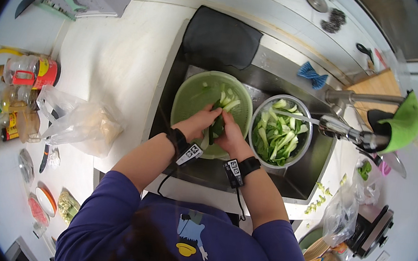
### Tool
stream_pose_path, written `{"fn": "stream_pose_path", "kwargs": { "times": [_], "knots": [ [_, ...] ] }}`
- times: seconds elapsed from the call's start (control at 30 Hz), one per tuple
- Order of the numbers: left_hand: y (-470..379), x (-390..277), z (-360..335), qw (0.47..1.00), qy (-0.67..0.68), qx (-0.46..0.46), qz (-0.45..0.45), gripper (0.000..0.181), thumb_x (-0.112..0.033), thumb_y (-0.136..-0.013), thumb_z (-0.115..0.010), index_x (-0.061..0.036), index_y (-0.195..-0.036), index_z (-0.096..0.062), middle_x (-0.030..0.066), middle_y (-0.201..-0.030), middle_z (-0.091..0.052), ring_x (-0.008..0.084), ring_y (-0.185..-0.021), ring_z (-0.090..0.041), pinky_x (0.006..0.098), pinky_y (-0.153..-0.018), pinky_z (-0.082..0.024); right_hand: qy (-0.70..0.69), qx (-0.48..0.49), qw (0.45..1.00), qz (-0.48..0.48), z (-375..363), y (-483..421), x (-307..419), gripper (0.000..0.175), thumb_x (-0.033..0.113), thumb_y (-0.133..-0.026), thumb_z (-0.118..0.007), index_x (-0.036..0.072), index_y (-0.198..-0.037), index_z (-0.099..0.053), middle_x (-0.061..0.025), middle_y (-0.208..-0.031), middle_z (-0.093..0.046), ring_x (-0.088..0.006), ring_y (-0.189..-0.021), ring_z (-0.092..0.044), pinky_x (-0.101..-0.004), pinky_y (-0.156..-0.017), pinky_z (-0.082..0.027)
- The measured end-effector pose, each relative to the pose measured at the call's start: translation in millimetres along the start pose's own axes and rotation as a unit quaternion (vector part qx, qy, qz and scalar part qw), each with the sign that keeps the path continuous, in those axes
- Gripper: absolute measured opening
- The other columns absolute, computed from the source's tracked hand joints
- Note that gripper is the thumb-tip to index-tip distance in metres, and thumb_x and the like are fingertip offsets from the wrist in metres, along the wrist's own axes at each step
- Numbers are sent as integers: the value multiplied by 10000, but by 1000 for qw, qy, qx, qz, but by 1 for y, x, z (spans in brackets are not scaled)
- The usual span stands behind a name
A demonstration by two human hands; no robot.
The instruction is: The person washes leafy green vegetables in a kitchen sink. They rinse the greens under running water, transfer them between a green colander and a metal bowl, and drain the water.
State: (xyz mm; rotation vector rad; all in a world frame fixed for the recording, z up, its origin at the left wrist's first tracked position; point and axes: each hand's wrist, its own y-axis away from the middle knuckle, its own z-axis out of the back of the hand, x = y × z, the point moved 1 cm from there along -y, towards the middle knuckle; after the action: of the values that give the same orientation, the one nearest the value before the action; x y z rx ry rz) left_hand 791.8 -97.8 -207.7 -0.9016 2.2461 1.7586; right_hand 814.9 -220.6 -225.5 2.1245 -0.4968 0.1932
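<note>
Both my left hand [201, 121] and my right hand [231, 131] grip a bunch of leafy greens [217, 125] above a light green plastic basin [182, 101] in the sink. Pale stems point away from me and dark leaves hang between my palms. A few cut stem pieces [228, 92] lie beyond my fingers inside the basin. To the right, a clear round bowl [307, 148] holds many pieces of the same greens [280, 134]. Water from the faucet head [336, 128] runs into that bowl.
A stainless steel sink [296, 185] surrounds both vessels, with a dark cloth [221, 37] over its far edge. A blue cloth [312, 75] lies by the faucet. Left on the counter are a plastic bag [83, 125] and several bottles [19, 97]; at right stands a black cooker [372, 231].
</note>
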Motion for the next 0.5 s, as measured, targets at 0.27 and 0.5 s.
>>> {"fn": "stream_pose_path", "kwargs": {
  "times": [0.27,0.5],
  "knots": [
    [13,11,-49,984,-40,-45,-169,551,-243,-971,-469,-76,-1449,-251,147,-1326,-474,231,-1149,-517,360,-916,-463,-9,-31,993,116,-16,74,17,301,296,-986,-457,152,-1250,-476,-28,-1104,-583,-172,-982,-567,-357,-772,-479],
    [9,28,-152,965,-178,6,-194,537,-285,-911,-547,-21,-1361,-420,221,-1204,-581,281,-1098,-573,355,-911,-468,-46,-83,989,116,74,137,41,252,349,-955,-491,191,-1150,-510,-19,-1108,-579,-172,-1011,-569,-372,-789,-488]
  ]
}}
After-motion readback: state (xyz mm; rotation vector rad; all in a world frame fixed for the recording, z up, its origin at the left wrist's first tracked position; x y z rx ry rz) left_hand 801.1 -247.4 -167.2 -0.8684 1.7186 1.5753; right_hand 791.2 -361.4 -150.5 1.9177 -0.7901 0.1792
